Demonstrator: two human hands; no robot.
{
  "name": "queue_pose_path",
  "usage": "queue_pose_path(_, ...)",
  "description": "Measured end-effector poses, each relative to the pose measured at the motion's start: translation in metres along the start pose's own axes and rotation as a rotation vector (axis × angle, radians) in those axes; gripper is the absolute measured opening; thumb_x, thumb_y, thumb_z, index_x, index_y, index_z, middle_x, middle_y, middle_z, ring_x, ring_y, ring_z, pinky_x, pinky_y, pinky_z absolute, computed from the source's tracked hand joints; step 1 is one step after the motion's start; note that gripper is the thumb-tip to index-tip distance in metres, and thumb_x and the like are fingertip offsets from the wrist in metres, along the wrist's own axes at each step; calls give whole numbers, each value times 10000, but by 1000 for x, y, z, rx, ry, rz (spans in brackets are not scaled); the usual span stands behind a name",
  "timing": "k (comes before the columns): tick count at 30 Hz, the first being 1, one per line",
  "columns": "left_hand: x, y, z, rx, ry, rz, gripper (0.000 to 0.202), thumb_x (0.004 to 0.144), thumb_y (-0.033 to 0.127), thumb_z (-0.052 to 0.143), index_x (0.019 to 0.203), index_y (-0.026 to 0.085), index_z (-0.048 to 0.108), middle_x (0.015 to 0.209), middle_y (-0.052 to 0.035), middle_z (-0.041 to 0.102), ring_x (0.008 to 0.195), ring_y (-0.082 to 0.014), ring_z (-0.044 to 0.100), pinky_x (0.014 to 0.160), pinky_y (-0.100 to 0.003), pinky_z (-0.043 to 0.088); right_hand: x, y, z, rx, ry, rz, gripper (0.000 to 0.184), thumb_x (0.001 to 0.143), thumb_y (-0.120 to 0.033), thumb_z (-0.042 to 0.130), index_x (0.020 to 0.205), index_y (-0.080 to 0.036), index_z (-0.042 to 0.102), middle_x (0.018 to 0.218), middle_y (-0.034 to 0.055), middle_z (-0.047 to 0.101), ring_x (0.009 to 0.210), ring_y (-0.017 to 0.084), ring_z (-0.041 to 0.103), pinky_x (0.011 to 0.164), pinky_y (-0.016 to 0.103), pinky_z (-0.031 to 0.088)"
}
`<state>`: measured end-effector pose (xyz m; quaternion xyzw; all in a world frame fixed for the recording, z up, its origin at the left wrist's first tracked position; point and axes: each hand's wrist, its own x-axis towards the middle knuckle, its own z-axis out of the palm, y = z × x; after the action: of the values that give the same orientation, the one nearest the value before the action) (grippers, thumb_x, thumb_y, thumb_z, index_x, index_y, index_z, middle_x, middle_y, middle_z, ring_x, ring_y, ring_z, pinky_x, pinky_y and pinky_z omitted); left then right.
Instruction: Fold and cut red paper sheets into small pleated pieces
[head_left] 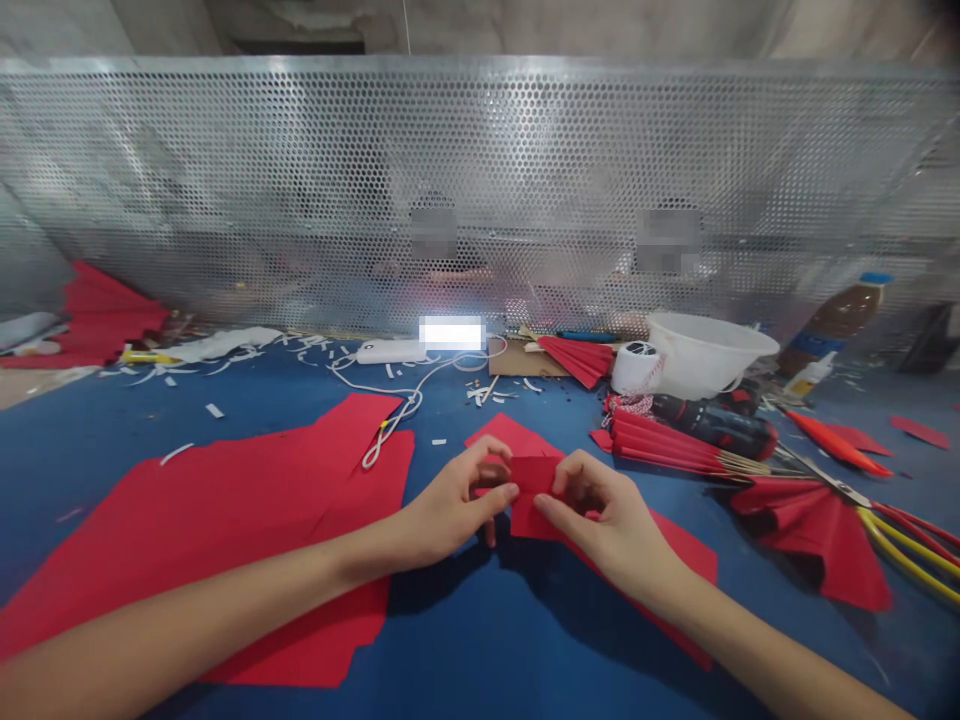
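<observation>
the small red paper piece (pixel 534 474) sat right of the left hand (pixel 448 512) and left of the right hand (pixel 613 512), above the blue surface (pixel 457 640), each grip pinched on one side. its broad face met the camera, crease crosswise; the right hand's cover left its long axis uncertain.

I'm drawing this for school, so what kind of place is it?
Probably a craft workshop: red paper is held over a blue table, with scissors and white scraps lying around.
</observation>
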<state>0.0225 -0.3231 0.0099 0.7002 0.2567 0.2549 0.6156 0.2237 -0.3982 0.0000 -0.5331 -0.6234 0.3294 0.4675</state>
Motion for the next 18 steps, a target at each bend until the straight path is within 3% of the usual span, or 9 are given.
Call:
queue_pose_path(4,0,-5,0,-91,62,36,280,960,388,601,1033,267,359,774,79,548,546,-107,615,453,-184,485,0,-2,-1,-69,-41,3,183,880,-351,711,858,-191,624,698,-20,628,607,127,525,545,247,368)
queue_pose_path(7,-2,-4,-1,20,90,82,169,998,366,536,958,231,442,795,55,556,558,-87,599,465,-169,474,0,-3,-1,-83,-33,13,194,881,-331,707,1027,-203,698,724,-15,656,633,139,561,560,252,385)
queue_pose_path(9,-3,-2,-1,94,91,98,123,996,336,545,1014,216,531,798,46,584,522,-62,554,475,-165,466,0,-4,-1,-90,-1,13,249,888,-337,700,1104,-212,707,723,-18,647,638,142,565,567,254,396)
queue_pose_path(12,-4,1,-2,147,105,104,238,934,305,652,1152,212,626,808,21,654,571,-83,582,500,-174,485,1,-5,0,-102,40,-4,259,905,-365,683,1110,-210,716,735,-11,636,646,146,560,574,258,412)
queue_pose_path(18,-2,-3,-4,179,239,107,238,830,303,782,1035,183,770,831,-28,746,630,-102,620,553,-182,500,2,-3,-2,-145,47,-130,204,927,-339,685,1097,-242,741,832,3,632,650,133,539,578,261,420)
